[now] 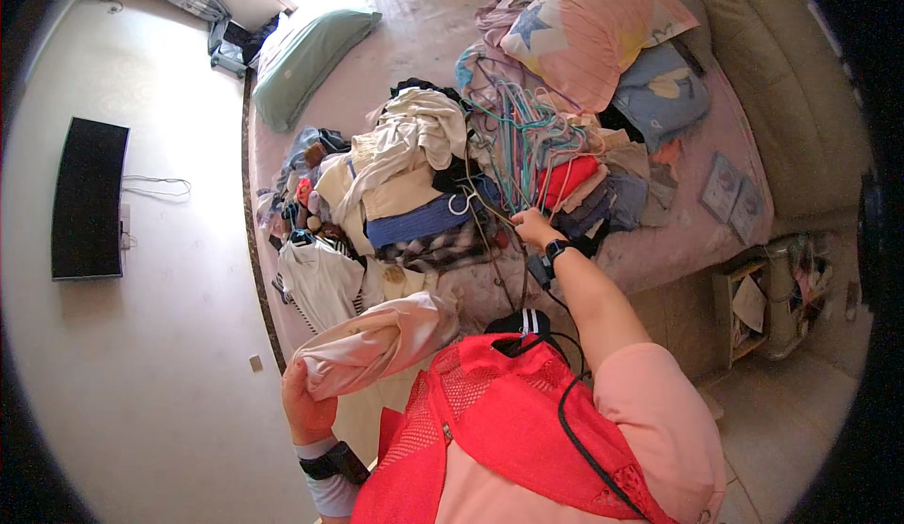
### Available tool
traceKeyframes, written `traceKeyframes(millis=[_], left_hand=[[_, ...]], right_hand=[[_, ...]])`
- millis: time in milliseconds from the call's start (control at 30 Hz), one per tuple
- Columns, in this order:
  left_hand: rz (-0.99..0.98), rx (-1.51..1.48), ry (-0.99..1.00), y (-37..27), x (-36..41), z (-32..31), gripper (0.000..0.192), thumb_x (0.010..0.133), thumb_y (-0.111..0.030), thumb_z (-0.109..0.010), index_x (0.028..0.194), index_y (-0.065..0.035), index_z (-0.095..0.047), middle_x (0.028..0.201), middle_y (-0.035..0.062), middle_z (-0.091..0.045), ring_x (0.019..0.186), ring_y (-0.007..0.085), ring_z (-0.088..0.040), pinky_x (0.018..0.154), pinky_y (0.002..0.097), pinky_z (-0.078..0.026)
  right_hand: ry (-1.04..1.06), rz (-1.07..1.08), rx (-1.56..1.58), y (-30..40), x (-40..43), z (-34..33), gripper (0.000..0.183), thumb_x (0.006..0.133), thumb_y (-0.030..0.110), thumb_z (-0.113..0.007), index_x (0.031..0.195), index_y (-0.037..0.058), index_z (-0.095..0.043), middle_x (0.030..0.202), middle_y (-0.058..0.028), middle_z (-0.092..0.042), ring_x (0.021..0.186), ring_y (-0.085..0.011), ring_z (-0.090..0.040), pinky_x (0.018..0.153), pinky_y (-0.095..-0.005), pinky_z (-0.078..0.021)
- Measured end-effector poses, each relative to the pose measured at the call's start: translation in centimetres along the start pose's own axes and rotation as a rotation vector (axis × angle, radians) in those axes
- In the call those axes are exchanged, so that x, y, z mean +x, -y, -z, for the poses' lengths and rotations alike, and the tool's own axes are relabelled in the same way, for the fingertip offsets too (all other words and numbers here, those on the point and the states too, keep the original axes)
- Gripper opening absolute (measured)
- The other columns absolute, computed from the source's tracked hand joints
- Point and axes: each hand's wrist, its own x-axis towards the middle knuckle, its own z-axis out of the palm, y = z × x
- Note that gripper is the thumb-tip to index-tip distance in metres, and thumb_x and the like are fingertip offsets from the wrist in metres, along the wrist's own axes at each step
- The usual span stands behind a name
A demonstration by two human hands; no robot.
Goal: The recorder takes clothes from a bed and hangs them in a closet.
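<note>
My left hand point(311, 400) grips one end of a bunched, pale pink garment point(381, 344), which stretches towards the bed edge. My right hand point(533, 226) is stretched out over the bed with its fingers closed on a thin clothes hanger point(487, 206). Just beyond it lies a large heap of turquoise, pink and other clothes hangers point(522, 128). Left of that hand is a pile of clothes with a cream garment point(417, 135) on top and a blue knitted garment point(417, 220) lower down. A white shirt point(321, 277) lies nearer my left hand.
The bed point(678, 248) bears a green pillow point(311, 68), a pink pillow with a star point(600, 26) and two flat packages point(731, 195) at the right. A black television point(90, 199) hangs on the left wall. Shelves point(748, 312) stand at the lower right, beside the bed.
</note>
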Motion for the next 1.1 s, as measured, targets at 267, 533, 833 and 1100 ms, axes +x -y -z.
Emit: traceKeyframes(millis=[267,533,833,1100], left_hand=[[0.010,-0.016,-0.062,0.2,-1.0,1.0,0.036,0.093,-0.024,-0.052,0.117,0.0038,-0.054,0.115,0.0150,-0.061,0.107,0.0257,-0.060,0.095,0.0401,-0.047],[-0.027,-0.024,-0.129,0.3,-2.4,0.5,0.034,0.095,-0.022,-0.049,0.116,0.0043,-0.054,0.113,0.0153,-0.062,0.105,0.0255,-0.061,0.094,0.0404,-0.048],[-0.017,0.023,-0.043,0.7,-1.3,1.8,0.039,0.098,-0.032,-0.047,0.118,0.0001,-0.056,0.116,0.0126,-0.062,0.107,0.0242,-0.060,0.095,0.0399,-0.048],[-0.048,0.010,0.043,0.1,-0.8,1.5,0.036,0.097,-0.030,-0.049,0.116,0.0000,-0.056,0.115,0.0117,-0.062,0.105,0.0238,-0.060,0.093,0.0400,-0.049]], right_hand=[[-0.348,-0.264,0.157,-1.8,3.4,-0.5,0.048,0.083,0.007,-0.056,0.130,0.0000,-0.048,0.125,-0.0256,-0.053,0.116,-0.0393,-0.052,0.094,-0.0460,-0.0435],[-0.188,-0.246,0.528,-3.0,5.2,-0.6,0.044,0.087,0.010,-0.060,0.130,0.0002,-0.053,0.090,-0.0101,-0.062,0.073,-0.0196,-0.056,0.069,-0.0371,-0.0456],[-0.651,-0.006,0.459,-2.7,6.4,-0.4,0.021,0.085,0.015,-0.061,0.101,0.0007,-0.059,0.092,-0.0099,-0.061,0.084,-0.0217,-0.057,0.075,-0.0359,-0.0461],[-0.716,0.014,0.434,3.7,0.3,4.5,0.037,0.092,0.027,-0.055,0.111,-0.0050,-0.058,0.101,-0.0221,-0.064,0.094,-0.0373,-0.061,0.083,-0.0428,-0.0472]])
